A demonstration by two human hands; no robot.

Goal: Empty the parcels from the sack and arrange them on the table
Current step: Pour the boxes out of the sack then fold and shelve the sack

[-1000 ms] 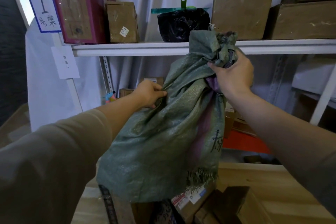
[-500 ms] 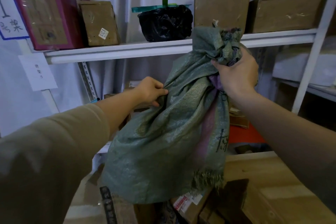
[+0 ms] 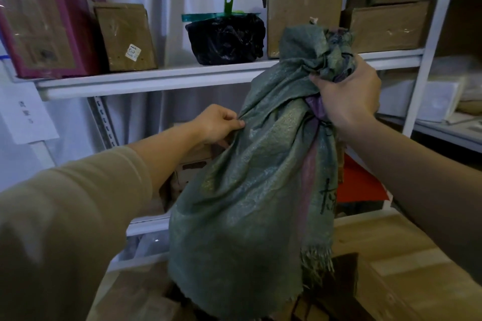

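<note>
Sack hangs gripped between left hand and right hand.

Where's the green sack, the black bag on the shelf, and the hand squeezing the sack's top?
green sack (image 3: pixel 234 216), head view, wide lower body.
black bag (image 3: pixel 225 39), head view, crinkled front.
right hand (image 3: pixel 347 96), head view, back of hand.

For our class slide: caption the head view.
Left hand and right hand hold a green sack upside down above parcels.
</note>
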